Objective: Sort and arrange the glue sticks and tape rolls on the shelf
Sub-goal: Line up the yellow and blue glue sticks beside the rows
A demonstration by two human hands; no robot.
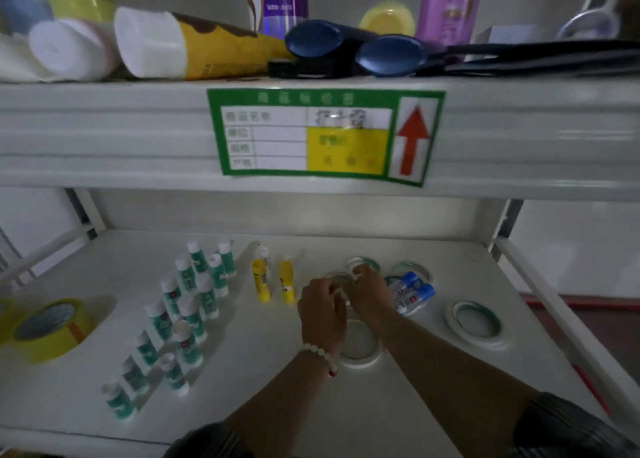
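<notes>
The white shelf (242, 371) carries green-and-white glue sticks (188, 315) standing in two rows at left, two yellow glue sticks (260, 284) upright mid-shelf, blue-capped glue sticks (412, 289) lying at right, white tape rolls (477, 320) lying flat around them, and a big yellow tape roll (48, 326) far left

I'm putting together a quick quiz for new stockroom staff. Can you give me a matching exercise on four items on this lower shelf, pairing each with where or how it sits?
Things
1. big yellow tape roll
2. green-and-white glue sticks
3. blue-capped glue sticks
4. yellow glue sticks

Places
A. lying flat, right of centre
B. far left of the shelf
C. standing in two rows
D. standing as a pair near the middle

Pairs: 1-B, 2-C, 3-A, 4-D
</notes>
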